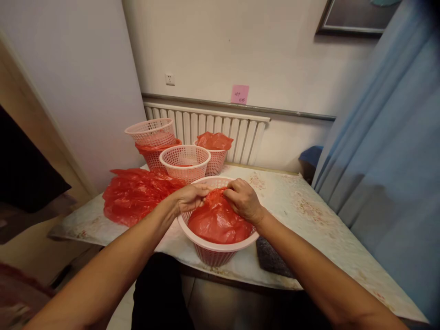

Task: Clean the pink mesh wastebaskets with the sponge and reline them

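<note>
In front of me a pink plastic basket [215, 247] stands on the table with a red plastic bag [220, 222] inside it. The bag bulges up in the basket, and its top is gathered between my hands. My left hand [194, 198] pinches the gathered top from the left, over the basket's rim. On the other side my right hand [243, 199] is closed on the same gathered plastic, knuckles up. What lies under the red plastic is hidden.
Loose red plastic bags [137, 195] are heaped at the left. Behind stand a pink basket [185, 172], stacked baskets [151, 133] and a basket with red plastic [216, 160]. A dark flat item [273, 259] lies by my right forearm. A blue curtain [385, 137] hangs at the right.
</note>
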`<state>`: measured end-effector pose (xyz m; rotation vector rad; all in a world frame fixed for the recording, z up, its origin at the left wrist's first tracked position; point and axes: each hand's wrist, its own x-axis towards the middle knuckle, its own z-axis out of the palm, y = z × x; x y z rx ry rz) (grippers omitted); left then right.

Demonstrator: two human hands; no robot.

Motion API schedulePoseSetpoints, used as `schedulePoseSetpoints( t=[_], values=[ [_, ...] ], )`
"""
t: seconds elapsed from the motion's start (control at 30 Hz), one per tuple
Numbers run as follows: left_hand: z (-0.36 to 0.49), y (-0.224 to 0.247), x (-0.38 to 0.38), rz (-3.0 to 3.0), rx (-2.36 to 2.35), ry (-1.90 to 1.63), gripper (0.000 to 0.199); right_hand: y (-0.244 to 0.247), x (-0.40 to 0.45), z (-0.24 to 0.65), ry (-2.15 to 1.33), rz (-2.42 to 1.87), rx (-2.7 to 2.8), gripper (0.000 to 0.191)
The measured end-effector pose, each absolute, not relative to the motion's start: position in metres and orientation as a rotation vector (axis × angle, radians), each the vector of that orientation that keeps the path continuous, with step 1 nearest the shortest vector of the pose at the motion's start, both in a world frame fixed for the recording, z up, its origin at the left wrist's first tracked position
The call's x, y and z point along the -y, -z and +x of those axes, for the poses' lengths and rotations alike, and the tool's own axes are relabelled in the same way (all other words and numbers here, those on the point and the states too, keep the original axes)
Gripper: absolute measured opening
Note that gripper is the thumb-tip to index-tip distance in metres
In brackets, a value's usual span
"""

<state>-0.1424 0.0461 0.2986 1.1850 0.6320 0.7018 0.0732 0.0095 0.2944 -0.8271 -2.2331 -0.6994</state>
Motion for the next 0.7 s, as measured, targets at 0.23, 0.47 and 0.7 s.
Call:
schedulePoseSetpoints(
  t=[0.23,0.47,0.7],
  values=[
    [-0.142,-0.288,-0.062,1.651,-1.004,-0.87,0.009,-0.3,-0.004,0.07,0.506,-0.833,2.282,0.018],
    [-0.161,-0.289,-0.072,2.047,-1.323,-0.931,0.017,-0.3,0.014,0.089,0.261,-0.829,2.396,0.018],
    [-0.164,-0.29,-0.069,2.139,-1.366,-0.905,0.014,-0.291,0.028,0.105,-0.036,-0.904,2.451,0.016]
  ],
)
